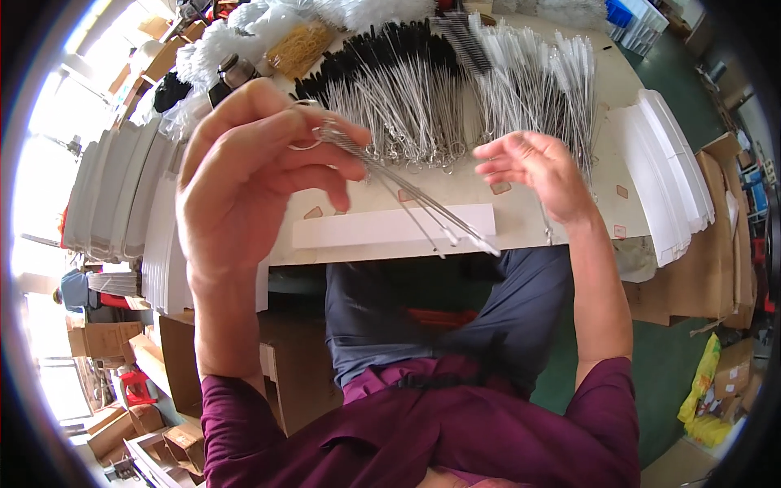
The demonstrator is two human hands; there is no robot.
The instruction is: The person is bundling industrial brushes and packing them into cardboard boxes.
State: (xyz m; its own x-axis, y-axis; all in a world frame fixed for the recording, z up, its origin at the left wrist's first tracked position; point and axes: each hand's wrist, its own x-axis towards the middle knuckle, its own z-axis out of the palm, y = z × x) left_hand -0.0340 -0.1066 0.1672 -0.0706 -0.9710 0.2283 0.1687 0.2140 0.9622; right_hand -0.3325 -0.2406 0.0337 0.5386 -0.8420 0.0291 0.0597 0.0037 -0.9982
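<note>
My left hand [244,175], raised above the table's left part, pinches a small bundle of thin wire brushes [415,193] by their ringed ends. The wires slant down to the right over a long white box [350,232] lying at the table's near edge. To the right, my right hand [529,167] is held out with its fingers stretched leftward, and I see nothing in it. A thin wire with a looped end [547,232] shows below its wrist. Beyond the hands lie a pile of black-bristled brushes [407,61] and a pile of white-bristled brushes [545,77], loops toward me.
Stacked white cartons [110,191] stand on the left, more folded white cartons [663,175] on the right. Clear plastic bags [277,20] and a tan bundle [299,50] sit at the back left. Cardboard boxes [700,268] flank the table.
</note>
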